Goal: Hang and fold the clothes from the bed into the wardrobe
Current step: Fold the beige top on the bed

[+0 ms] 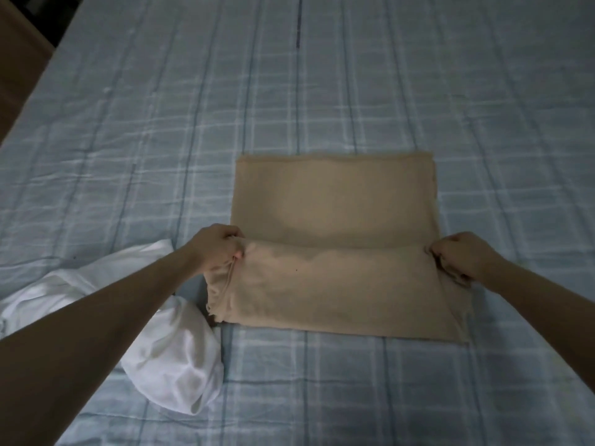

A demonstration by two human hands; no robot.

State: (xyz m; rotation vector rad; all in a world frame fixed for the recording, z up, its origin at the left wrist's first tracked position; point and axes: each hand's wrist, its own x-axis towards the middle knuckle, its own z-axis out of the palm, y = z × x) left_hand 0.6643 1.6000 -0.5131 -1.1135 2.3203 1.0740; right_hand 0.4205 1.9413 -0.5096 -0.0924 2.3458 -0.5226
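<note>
Both hands grip the near fold of a beige garment [335,201], one at each end: the left hand [217,247] has its fingers curled round the left corner, where a thin drawstring hangs down, and the right hand [458,257] pinches the right corner with knuckles bent. Between them the lifted edge runs straight across the cloth, doubled over the part nearest the person, while the far half lies flat and smooth.

That garment sits on the bed [322,91], a little right of centre and near the person, on a pale blue checked cover. Just left of it, partly under the left forearm, a white garment [180,358] lies crumpled and unfolded, touching or almost touching the beige cloth's near left corner. A brown surface shows at the far left edge; what it is cannot be told.

Folding looks to be the step in hand, about halfway through this piece. The next move probably calls for carrying the gripped edge toward the far hem, both hands level so the corners meet squarely. No wardrobe is visible.
</note>
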